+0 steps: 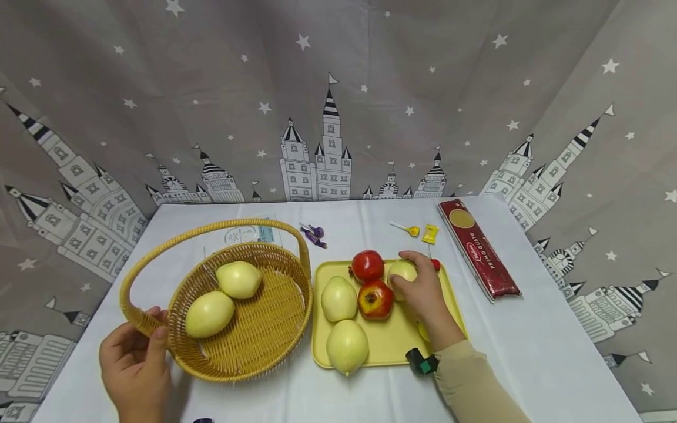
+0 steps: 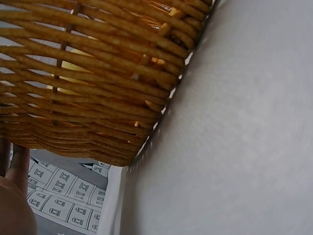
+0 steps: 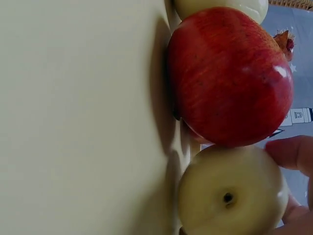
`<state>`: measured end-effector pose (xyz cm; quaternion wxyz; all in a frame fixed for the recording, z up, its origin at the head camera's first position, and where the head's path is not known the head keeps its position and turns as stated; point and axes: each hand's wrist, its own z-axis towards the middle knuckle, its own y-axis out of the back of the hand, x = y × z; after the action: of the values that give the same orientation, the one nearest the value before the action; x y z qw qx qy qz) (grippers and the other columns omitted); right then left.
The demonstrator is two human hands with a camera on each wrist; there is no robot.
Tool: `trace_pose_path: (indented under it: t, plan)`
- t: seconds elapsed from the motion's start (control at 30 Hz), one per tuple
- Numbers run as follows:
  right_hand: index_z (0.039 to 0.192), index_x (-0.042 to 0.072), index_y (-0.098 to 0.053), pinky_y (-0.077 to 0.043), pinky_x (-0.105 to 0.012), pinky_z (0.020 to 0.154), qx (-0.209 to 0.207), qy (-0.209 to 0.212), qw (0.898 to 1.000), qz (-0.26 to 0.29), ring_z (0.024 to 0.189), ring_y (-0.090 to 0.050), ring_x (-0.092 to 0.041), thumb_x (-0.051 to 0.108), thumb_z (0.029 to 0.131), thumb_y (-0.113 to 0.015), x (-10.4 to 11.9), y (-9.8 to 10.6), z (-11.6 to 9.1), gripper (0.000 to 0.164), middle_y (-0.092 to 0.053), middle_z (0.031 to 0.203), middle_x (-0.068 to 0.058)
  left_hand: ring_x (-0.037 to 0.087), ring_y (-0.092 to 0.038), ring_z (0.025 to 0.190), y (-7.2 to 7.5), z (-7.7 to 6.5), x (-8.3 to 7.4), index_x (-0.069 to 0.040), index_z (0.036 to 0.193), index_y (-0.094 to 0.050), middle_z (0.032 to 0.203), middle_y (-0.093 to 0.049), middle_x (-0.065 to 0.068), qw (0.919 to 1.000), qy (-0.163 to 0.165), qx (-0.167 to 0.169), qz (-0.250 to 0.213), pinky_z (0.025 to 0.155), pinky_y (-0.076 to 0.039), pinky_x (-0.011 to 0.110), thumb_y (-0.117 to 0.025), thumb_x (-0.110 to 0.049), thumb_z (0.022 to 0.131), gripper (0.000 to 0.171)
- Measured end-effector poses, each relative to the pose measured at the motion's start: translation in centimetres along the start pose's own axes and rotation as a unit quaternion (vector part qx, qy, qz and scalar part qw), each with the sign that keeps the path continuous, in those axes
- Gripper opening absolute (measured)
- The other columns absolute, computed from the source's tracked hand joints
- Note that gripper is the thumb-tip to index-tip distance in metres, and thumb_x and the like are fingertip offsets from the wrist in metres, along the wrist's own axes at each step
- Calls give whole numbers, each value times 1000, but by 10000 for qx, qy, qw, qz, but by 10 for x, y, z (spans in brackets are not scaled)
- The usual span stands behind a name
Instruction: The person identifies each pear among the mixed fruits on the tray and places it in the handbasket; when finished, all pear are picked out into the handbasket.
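Note:
My left hand [image 1: 138, 364] pinches the wicker basket [image 1: 275, 317] at its left rim, by the foot of the handle. Two pale yellow-green fruits [image 1: 210, 314] lie in the basket's left half. Over the back right of a yellow tray [image 1: 396, 346], my right hand [image 1: 423, 288] grips a round pale-green fruit [image 3: 230, 196]. That fruit touches or nearly touches a red pomegranate [image 3: 230, 78] in the right wrist view. A second pomegranate [image 1: 367, 265] and two pale fruits [image 1: 339, 298] also lie on the tray. The left wrist view shows the basket's woven side [image 2: 98, 88].
Purple-wrapped candies [image 1: 314, 235] lie behind the basket. A yellow lollipop [image 1: 412, 231] and a yellow candy [image 1: 430, 234] are behind the tray, with a red lollipop [image 1: 435, 264] at its back edge. At the right is a long dark-red packet [image 1: 478, 249]. A patterned curtain [image 1: 370, 106] hangs behind the table.

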<state>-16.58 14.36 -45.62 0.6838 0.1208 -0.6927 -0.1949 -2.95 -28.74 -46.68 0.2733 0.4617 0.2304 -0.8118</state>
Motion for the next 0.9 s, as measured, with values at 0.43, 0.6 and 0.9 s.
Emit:
trace_pose_path:
  t: [0.43, 0.6, 0.9]
  plan:
    - [125, 16, -57, -50, -40, 98, 249, 794, 9903, 1111, 117, -51, -21, 9, 81, -77, 68, -1, -27, 50, -53, 131, 3, 28, -62, 108, 1, 0, 0, 10, 126, -49, 119, -55, 34, 9985, -108, 110, -519, 96, -51, 27, -62, 18, 83, 47]
    - [125, 13, -57, -54, -39, 93, 1003, 1448, 9693, 1715, 113, -54, -21, 3, 79, -76, 95, -23, -43, 50, -56, 130, 0, 28, -62, 108, 1, 1, 1, 11, 126, -47, 118, -56, 33, 9973, -182, 179, -684, 96, -51, 27, -61, 20, 82, 47]
    - [122, 16, -59, -52, -31, 96, 2381, 1712, 9309, 2178, 117, -54, -13, 9, 78, -80, 127, -86, -75, 49, -58, 130, 5, 29, -61, 109, 2, 1, 1, 10, 126, -48, 119, -54, 35, 9976, -181, 186, -637, 97, -51, 28, -61, 21, 82, 47]
